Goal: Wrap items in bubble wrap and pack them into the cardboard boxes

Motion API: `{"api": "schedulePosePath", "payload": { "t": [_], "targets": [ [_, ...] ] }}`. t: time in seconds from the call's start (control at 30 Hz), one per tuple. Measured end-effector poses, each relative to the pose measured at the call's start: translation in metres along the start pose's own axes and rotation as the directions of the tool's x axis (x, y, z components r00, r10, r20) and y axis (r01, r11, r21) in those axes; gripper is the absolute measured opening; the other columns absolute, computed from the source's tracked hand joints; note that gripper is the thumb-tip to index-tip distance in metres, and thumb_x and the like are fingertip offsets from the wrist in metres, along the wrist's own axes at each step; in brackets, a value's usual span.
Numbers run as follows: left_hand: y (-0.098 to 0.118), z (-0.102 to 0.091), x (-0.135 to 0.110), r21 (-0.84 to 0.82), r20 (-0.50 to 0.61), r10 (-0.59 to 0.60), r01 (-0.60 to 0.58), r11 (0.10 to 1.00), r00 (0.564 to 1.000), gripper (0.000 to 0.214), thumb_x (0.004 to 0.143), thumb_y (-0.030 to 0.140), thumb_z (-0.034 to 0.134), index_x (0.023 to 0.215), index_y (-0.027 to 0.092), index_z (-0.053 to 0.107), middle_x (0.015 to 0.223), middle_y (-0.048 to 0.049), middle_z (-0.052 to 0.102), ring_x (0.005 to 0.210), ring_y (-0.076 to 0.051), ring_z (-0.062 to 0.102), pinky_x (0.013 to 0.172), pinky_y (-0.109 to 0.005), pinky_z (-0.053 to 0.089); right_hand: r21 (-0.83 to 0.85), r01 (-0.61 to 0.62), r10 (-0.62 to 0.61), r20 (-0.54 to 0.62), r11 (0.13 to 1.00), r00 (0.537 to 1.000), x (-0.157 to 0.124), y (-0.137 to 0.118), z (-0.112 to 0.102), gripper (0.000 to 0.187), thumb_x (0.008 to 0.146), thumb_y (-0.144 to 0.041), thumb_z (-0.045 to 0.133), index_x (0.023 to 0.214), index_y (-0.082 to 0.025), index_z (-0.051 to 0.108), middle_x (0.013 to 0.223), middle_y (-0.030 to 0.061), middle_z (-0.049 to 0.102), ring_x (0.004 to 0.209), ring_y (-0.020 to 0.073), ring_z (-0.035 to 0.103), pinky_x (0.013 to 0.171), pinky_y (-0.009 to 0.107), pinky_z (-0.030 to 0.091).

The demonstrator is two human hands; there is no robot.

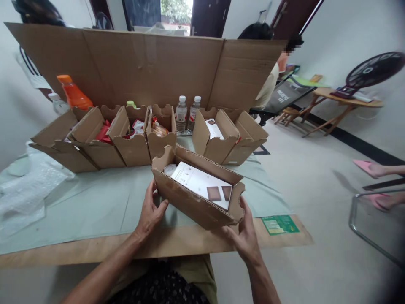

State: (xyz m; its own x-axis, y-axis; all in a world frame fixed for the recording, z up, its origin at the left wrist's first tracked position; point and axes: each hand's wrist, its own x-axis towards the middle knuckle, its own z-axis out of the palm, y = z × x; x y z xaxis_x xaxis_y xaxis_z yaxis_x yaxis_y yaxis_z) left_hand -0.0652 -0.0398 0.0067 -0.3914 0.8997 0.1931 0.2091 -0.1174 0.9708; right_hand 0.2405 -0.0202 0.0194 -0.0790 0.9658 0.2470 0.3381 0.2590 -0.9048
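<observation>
An open cardboard box (190, 202) is held over the near edge of the table (79, 247), about midway along it. It is tilted so that its open top is turned toward the camera; whether its underside touches the table cannot be told. The left hand (151, 213) is closed around the box's left end, with the thumb on the near wall and the fingers tucked beneath. The right hand (244, 232) is cupped under the right end, with the thumb raised against the notched end flap. Inside, a white leaflet (199, 181) is laid loosely on top, with a pale round item (170, 169) beside it at the left end. Nothing is seen to hold either in place.

Spilling is judged the main risk. Were the box tipped further toward the near edge, the leaflet could be slid out over the wall and dropped off the table. The end flap under the right thumb looks unlocked, so it could be sprung open by a hard squeeze.

Toward the far edge, a row of filled boxes (133, 147) is stood close behind, with two water bottles (181, 114) in the gap. These could be knocked if the box were pushed forward carelessly. Crumpled plastic wrap (28, 190) lies at the left edge, and a green label (280, 224) at the near right corner.
</observation>
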Motion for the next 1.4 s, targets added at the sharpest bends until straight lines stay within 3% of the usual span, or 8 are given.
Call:
{"api": "schedulePosePath", "payload": {
  "t": [0.1, 0.2, 0.27, 0.43, 0.6, 0.83, 1.03, 1.4],
  "targets": [
    [0.004, 0.005, -0.021, 0.048, -0.033, -0.045, 0.046, 0.998, 0.998, 0.079, 0.089, 0.034, 0.065, 0.159, 0.029, 0.030, 0.164, -0.0130, 0.034, 0.150, -0.034, 0.038, 0.119, -0.055, 0.040, 0.120, -0.048, 0.028, 0.164, 0.992, 0.986, 0.037, -0.006, -0.003, 0.112, 0.063, -0.065, 0.087, 0.156, -0.025, 0.039, 0.155, 0.0162, 0.053, 0.139, 0.0376, 0.054, 0.105, 0.049, 0.054],
    [0.005, 0.018, -0.026, 0.051, -0.018, -0.032, 0.033, 0.998, 0.999, 0.079, 0.090, 0.030, 0.063, 0.160, 0.030, 0.027, 0.166, -0.0126, 0.029, 0.152, -0.034, 0.034, 0.118, -0.054, 0.042, 0.180, -0.122, 0.064, 0.298, 0.976, 0.952, 0.055, -0.013, 0.001, 0.093, 0.063, -0.064, 0.088, 0.141, -0.026, 0.055, 0.134, 0.0130, 0.069, 0.121, 0.0350, 0.067, 0.098, 0.046, 0.058],
    [0.004, 0.029, -0.021, 0.050, 0.002, 0.004, -0.005, 0.999, 1.000, 0.082, 0.089, 0.028, 0.062, 0.162, 0.030, 0.024, 0.168, -0.0137, 0.025, 0.154, -0.035, 0.031, 0.117, -0.054, 0.044, 0.204, -0.146, 0.081, 0.295, 0.968, 0.952, 0.059, -0.010, 0.003, 0.084, 0.065, -0.063, 0.087, 0.136, -0.027, 0.059, 0.128, 0.0126, 0.072, 0.116, 0.0342, 0.070, 0.096, 0.045, 0.059],
    [-0.002, 0.062, 0.002, 0.080, 0.175, 0.130, -0.146, 0.986, 0.976, 0.090, 0.085, 0.026, 0.065, 0.163, 0.026, 0.021, 0.171, -0.0158, 0.021, 0.159, -0.038, 0.021, 0.125, -0.063, 0.030, 0.256, -0.158, 0.106, 0.205, 0.954, 0.973, 0.059, 0.020, 0.003, 0.094, 0.064, -0.064, 0.090, 0.143, -0.028, 0.053, 0.141, 0.0147, 0.066, 0.124, 0.0347, 0.066, 0.102, 0.049, 0.056],
    [-0.008, 0.084, 0.007, 0.096, 0.244, 0.240, -0.269, 0.958, 0.940, 0.097, 0.077, 0.017, 0.064, 0.164, 0.022, 0.022, 0.170, -0.0179, 0.024, 0.159, -0.039, 0.022, 0.128, -0.065, 0.022, 0.192, -0.124, 0.092, 0.166, 0.974, 0.982, 0.056, 0.028, 0.008, 0.076, 0.076, -0.055, 0.085, 0.139, -0.026, 0.054, 0.140, 0.0145, 0.066, 0.123, 0.0314, 0.067, 0.104, 0.048, 0.055],
    [-0.017, 0.073, 0.020, 0.041, 0.258, 0.286, -0.306, 0.951, 0.923, 0.099, 0.077, 0.013, 0.064, 0.165, 0.029, 0.022, 0.172, -0.0135, 0.025, 0.159, -0.038, 0.025, 0.127, -0.063, 0.028, -0.022, -0.137, 0.137, -0.030, 0.990, 0.990, 0.058, 0.005, 0.037, 0.054, 0.079, -0.056, 0.077, 0.117, -0.021, 0.063, 0.112, 0.0121, 0.075, 0.091, 0.0265, 0.073, 0.081, 0.041, 0.062],
    [-0.024, 0.066, 0.038, 0.004, 0.202, 0.152, -0.156, 0.988, 0.968, 0.081, 0.085, 0.009, 0.055, 0.161, 0.024, 0.035, 0.167, -0.0120, 0.039, 0.154, -0.031, 0.038, 0.128, -0.056, 0.032, -0.173, -0.128, 0.120, -0.054, 0.977, 0.991, 0.082, -0.006, 0.054, 0.053, 0.074, -0.059, 0.076, 0.107, -0.019, 0.066, 0.101, 0.0099, 0.075, 0.074, 0.0228, 0.069, 0.065, 0.036, 0.059],
    [-0.019, 0.058, 0.029, 0.003, 0.298, 0.233, -0.245, 0.969, 0.926, 0.097, 0.070, 0.004, 0.055, 0.162, 0.027, 0.035, 0.170, -0.0086, 0.035, 0.157, -0.033, 0.031, 0.128, -0.059, 0.030, -0.289, 0.010, -0.040, -0.099, 0.957, 0.994, 0.064, 0.002, 0.058, 0.037, 0.087, -0.056, 0.068, 0.101, -0.023, 0.063, 0.087, 0.0053, 0.073, 0.064, 0.0215, 0.069, 0.063, 0.036, 0.058]
  ]
}}
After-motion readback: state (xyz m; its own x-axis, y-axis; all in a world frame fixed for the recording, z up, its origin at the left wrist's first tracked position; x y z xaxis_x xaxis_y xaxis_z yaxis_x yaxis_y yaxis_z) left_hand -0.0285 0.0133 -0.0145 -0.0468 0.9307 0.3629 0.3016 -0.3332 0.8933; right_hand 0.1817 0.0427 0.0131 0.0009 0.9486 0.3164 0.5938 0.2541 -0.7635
